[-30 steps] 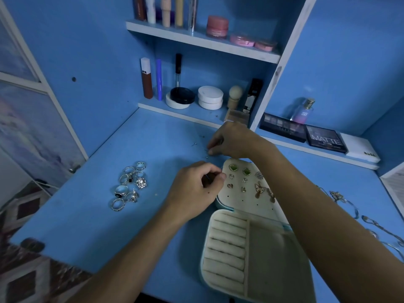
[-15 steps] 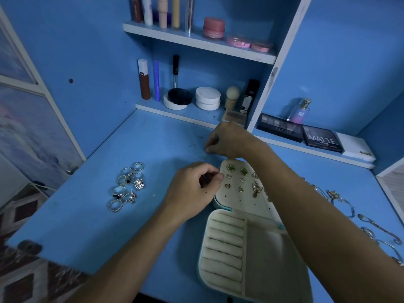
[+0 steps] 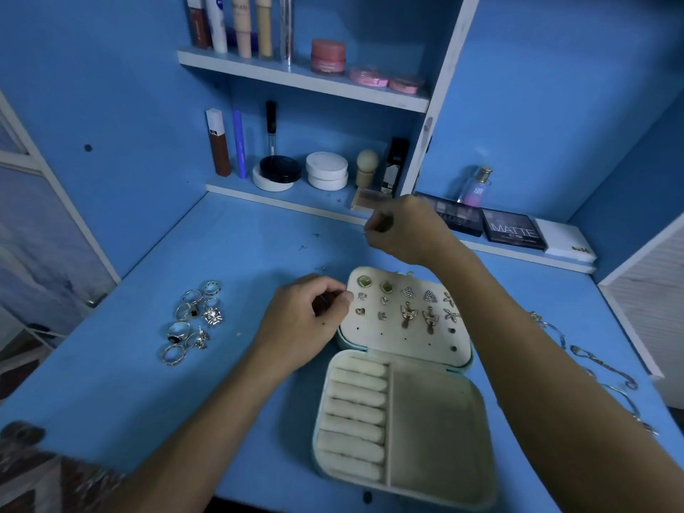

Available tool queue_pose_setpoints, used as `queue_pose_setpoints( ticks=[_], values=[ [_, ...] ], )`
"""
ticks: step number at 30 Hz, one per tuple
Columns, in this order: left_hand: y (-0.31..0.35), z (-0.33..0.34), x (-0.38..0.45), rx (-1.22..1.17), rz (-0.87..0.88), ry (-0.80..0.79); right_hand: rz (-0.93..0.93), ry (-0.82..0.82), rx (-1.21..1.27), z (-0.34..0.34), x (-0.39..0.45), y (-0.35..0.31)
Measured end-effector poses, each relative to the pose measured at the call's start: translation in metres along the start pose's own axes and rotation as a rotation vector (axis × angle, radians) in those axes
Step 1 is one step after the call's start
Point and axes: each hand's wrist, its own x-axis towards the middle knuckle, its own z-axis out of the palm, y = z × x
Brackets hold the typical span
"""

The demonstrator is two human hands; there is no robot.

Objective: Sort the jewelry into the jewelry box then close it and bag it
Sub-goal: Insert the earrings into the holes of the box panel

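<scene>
Your left hand (image 3: 307,320) is curled at the left edge of the box (image 3: 403,386) lid, fingertips pinched together on something too small to make out. Your right hand (image 3: 403,231) hovers beyond the far edge of the box, fingers pinched; whether they hold anything you cannot tell. The box lies open on the desk (image 3: 222,246), earrings (image 3: 407,305) pinned in its far lid panel. Rings (image 3: 192,320) lie in a cluster to the left, bracelets (image 3: 599,364) to the right.
</scene>
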Motion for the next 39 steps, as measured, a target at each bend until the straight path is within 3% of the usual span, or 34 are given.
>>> queue_pose_setpoints(
  ticks=[10,15,22,28,39],
  values=[
    [0.003,-0.001,-0.001,-0.001,-0.013,0.002,0.161,0.231,0.217,-0.038,-0.075,0.036],
    [0.004,0.0,-0.001,-0.001,-0.019,-0.006,0.196,0.268,0.355,-0.041,-0.121,0.047],
    [0.003,0.0,-0.002,0.005,-0.032,-0.003,0.124,0.302,0.455,-0.024,-0.16,0.042],
    [0.003,0.001,-0.002,0.006,-0.033,-0.003,0.037,0.371,0.365,-0.012,-0.178,0.044],
    [0.002,0.001,-0.003,0.036,-0.013,-0.003,-0.041,0.281,0.367,-0.002,-0.184,0.037]
  ],
)
